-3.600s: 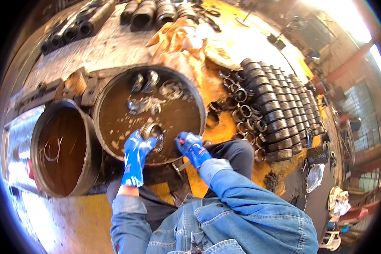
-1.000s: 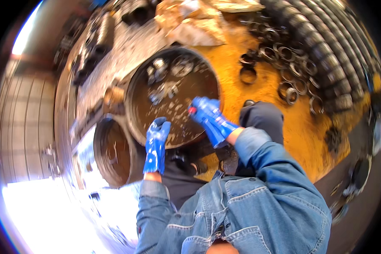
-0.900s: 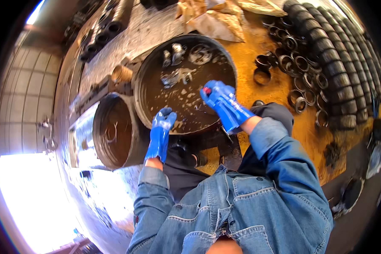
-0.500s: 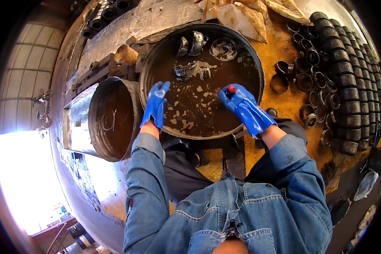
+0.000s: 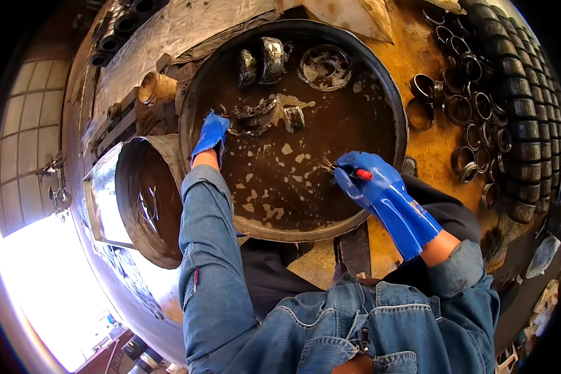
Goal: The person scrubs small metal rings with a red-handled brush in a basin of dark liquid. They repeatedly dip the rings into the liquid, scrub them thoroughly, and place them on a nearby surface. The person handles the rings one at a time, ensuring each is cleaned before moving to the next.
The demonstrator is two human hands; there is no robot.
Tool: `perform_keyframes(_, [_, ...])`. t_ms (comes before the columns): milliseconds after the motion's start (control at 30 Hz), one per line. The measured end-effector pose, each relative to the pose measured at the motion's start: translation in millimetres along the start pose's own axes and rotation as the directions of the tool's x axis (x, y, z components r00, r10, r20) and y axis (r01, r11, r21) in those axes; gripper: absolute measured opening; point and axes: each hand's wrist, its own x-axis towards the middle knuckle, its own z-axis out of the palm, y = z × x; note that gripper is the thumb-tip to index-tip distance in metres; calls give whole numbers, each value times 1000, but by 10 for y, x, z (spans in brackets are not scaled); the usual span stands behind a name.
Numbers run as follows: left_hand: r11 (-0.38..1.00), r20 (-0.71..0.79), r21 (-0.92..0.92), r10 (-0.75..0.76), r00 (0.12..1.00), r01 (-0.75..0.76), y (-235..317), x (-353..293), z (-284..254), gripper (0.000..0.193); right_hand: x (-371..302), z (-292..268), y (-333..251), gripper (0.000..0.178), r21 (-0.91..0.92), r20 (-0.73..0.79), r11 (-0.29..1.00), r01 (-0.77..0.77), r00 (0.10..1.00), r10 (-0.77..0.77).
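Blue rubber gloves cover both my hands. Over a wide round pan (image 5: 296,235) of dark brown liquid, my right hand (image 5: 369,177) is closed on a brush with a red handle (image 5: 363,174). Its thin bristles (image 5: 326,164) point left over the liquid. At the pan's left side, my left hand (image 5: 211,132) reaches down beside a wet, dark curved metal part (image 5: 255,111); its fingertips are hidden, so a grip cannot be made out. A short shiny metal ring (image 5: 294,118) lies right of that part. Farther back stand a larger ring (image 5: 272,60) and a flat, round flanged part (image 5: 325,67).
To the left stands a metal drum (image 5: 176,156) with brown liquid and wire inside. A tan cup-shaped container (image 5: 158,88) is behind it. Loose metal rings (image 5: 459,109) and stacked black cylinders (image 5: 521,118) line the right. Brown paper (image 5: 355,15) lies behind the pan.
My left hand has moved forward and left to the curved metal part. My right hand has drawn back and right, and the brush's bristles now show. The view has shifted closer to the pan.
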Motion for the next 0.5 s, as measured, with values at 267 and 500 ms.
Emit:
perform_keyframes(267, [546, 268, 812, -33, 963, -207, 846, -714, 12, 36, -76, -118, -53, 21, -98, -104, 994, -57, 993, 47])
perform_keyframes(500, [609, 353, 729, 53, 934, -311, 581, -656, -36, 49, -50, -33, -8, 22, -66, -83, 997, -26, 996, 21])
